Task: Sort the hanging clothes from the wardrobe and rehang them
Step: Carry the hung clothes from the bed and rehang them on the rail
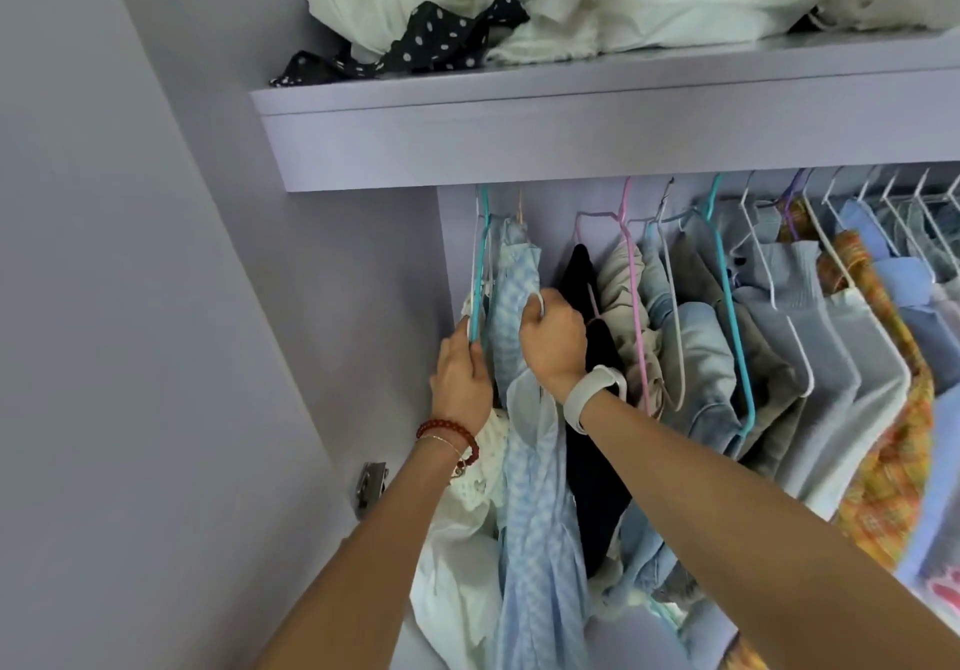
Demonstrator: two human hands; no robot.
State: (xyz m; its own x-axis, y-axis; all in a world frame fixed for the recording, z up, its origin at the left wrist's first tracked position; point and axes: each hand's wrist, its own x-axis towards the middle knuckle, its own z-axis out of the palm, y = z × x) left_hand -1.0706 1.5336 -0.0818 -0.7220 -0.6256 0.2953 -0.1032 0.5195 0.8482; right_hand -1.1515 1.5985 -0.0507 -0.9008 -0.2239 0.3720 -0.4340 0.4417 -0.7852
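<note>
Wardrobe shelf (571,139) hides the rail; left hand (460,378) grips teal hanger (480,274), right hand (553,342) pinches checked shirt (535,487).

Two hands (462,373), two teal hangers (480,253), one pink hanger (635,274), one beaded bracelet (447,427), one white wristband (592,391), one shelf (571,139)

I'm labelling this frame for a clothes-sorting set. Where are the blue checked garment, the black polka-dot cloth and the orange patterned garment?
blue checked garment (540,539): head view, on its hanging lower part.
black polka-dot cloth (441,43): head view, on its bunched middle on the shelf.
orange patterned garment (883,466): head view, on its side.
</note>
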